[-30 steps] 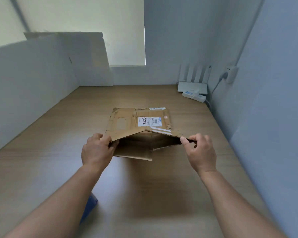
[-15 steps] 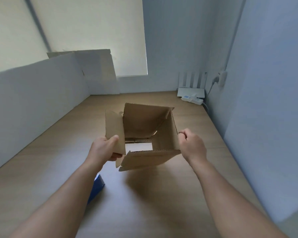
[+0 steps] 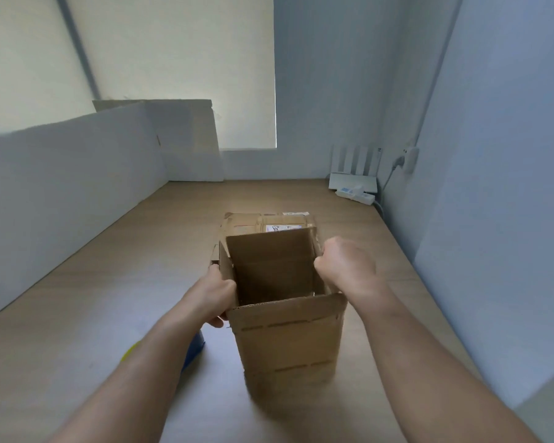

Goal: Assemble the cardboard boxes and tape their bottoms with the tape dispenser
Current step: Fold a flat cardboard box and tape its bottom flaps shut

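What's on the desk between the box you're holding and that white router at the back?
In the head view, bare wooden desk lies between the cardboard box and the router; a power strip sits just before the router.

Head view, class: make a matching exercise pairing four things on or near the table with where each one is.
Things:
1. cardboard box
2. router
3. blue object
4. wall plug

Places:
A. on the right wall
B. held between both hands
C. far right corner of the table
D. partly hidden under the left forearm

Pairs: 1-B, 2-C, 3-D, 4-A
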A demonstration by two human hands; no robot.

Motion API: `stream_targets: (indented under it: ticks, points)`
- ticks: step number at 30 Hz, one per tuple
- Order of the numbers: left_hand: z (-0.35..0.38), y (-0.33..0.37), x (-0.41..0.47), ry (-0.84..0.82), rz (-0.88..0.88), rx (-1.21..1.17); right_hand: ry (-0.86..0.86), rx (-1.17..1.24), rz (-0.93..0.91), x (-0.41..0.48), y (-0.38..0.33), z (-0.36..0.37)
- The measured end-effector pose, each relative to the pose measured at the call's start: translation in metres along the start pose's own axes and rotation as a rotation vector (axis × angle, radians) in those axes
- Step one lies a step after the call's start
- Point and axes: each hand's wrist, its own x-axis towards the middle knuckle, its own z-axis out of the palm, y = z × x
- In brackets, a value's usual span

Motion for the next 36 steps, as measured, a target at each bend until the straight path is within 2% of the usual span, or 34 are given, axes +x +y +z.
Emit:
stream_targets:
  ticks: [3, 7, 9, 11, 15, 17, 19, 21, 23, 26, 30, 33, 36]
  points:
    - [0.003, -0.002, -0.002, -0.013, 0.119, -0.042, -0.186, 0.167, -0.025, 0.0, 0.011, 0.015]
    - [0.011, -0.009, -0.013, 0.012, 0.37, -0.262, -0.386, 0.479, -0.003, 0.005, 0.026, 0.023]
    - [0.015, -0.016, -0.016, -0.017, 0.389, -0.219, -0.476, 0.679, -0.013, 0.003, 0.035, 0.021]
    - [0.02, -0.024, -0.014, -0.113, 0.363, -0.172, -0.585, 0.885, -0.04, -0.001, 0.048, 0.022]
    - [0.023, -0.036, -0.006, -0.154, 0.322, -0.192, -0.62, 1.238, -0.092, -0.008, 0.08, 0.034]
    - [0.023, -0.04, -0.001, -0.136, 0.317, -0.212, -0.536, 1.203, -0.084, -0.012, 0.082, 0.042]
    - [0.023, -0.04, -0.002, -0.132, 0.304, -0.25, -0.356, 1.071, -0.087, -0.015, 0.075, 0.048]
    - [0.023, -0.039, -0.002, -0.14, 0.276, -0.285, -0.283, 1.083, -0.062, -0.018, 0.069, 0.052]
    - [0.021, -0.039, 0.005, -0.103, 0.247, -0.288, -0.37, 1.15, -0.065, -0.019, 0.072, 0.056]
    - [0.02, -0.038, 0.016, -0.022, 0.216, -0.345, -0.496, 1.06, -0.111, -0.018, 0.069, 0.055]
    - [0.028, -0.033, 0.023, 0.03, 0.188, -0.396, -0.241, 0.917, -0.052, -0.005, 0.052, 0.062]
    - [0.037, -0.044, 0.028, 0.093, 0.189, -0.278, -0.253, 0.831, -0.015, 0.001, 0.048, 0.072]
    - [0.04, -0.046, 0.031, 0.024, 0.158, -0.256, -0.248, 0.719, -0.001, 0.008, 0.047, 0.073]
